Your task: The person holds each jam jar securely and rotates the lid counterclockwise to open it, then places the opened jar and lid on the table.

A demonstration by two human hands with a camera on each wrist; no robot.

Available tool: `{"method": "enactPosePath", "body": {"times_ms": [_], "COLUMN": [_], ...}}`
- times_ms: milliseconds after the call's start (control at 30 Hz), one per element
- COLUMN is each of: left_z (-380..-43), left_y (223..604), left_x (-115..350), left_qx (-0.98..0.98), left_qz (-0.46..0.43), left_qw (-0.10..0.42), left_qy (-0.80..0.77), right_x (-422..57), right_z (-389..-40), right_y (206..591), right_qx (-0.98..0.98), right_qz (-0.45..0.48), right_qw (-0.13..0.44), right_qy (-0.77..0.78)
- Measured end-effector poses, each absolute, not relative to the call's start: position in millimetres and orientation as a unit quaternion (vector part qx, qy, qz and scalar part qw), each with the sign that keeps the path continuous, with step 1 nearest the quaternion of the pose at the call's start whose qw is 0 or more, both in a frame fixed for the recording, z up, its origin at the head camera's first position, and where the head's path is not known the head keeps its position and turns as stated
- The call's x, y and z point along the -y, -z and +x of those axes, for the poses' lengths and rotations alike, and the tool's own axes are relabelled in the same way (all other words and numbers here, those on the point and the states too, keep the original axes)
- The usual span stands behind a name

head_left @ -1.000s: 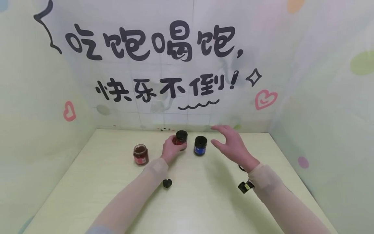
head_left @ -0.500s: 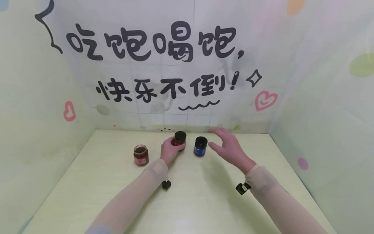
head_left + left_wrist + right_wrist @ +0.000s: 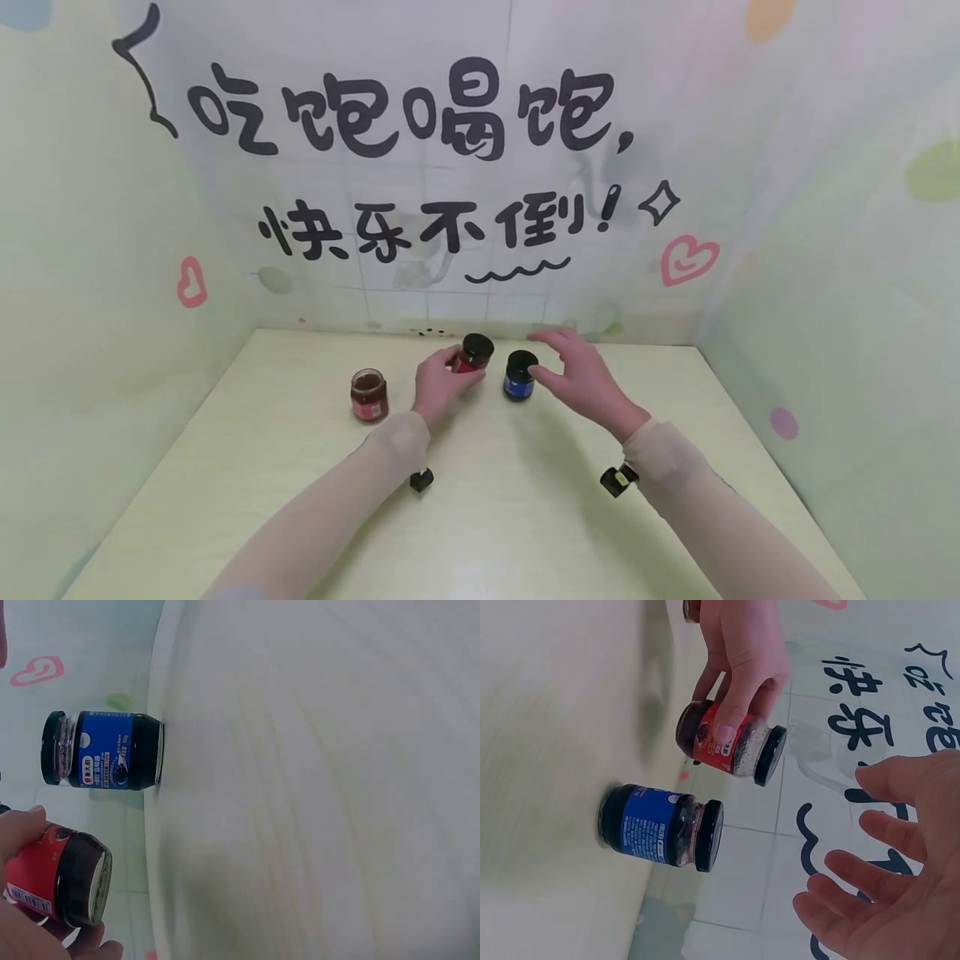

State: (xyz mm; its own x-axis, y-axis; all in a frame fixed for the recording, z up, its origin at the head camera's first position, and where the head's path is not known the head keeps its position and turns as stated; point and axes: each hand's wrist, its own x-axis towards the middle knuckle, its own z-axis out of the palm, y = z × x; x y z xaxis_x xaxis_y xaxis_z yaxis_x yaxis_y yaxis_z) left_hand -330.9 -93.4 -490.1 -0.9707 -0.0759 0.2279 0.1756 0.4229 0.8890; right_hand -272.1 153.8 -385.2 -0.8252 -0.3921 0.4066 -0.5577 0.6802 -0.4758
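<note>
My left hand (image 3: 442,383) grips a glass jar with a red label and black lid (image 3: 475,354) around its sides. The jar tilts with its lid leaning right, and its base shows lifted above the table in the left wrist view. To its right, a jar with a blue label and black lid (image 3: 519,379) stands upright on the table; its dark contents show in the right wrist view. My right hand (image 3: 588,379) hovers beside that blue-labelled jar with fingers spread and nothing in them; the thumb overlaps the lid in the head view.
A lidless glass jar (image 3: 369,396) with reddish-brown contents and a pink label stands left of my left hand. The pale table (image 3: 495,517) meets a printed back wall (image 3: 450,292) just behind the jars, with side walls left and right.
My left hand has tipped the red-labelled jar to the right. My right hand has come left and lower, close to the blue-labelled jar. The head view has shifted slightly.
</note>
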Motion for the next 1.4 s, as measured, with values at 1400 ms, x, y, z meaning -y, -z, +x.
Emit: {"method": "enactPosePath", "body": {"times_ms": [1400], "left_z": [-244], "left_y": [464], "left_x": [95], "left_qx": [0.849], "left_qz": [-0.119], "left_qw": [0.123], "left_qy": [0.499], "right_x": [-117], "right_z": [-268], "right_y": [399], "right_qx": [0.884], "right_qz": [0.226], "right_qw": [0.023], "right_qy": [-0.408]}}
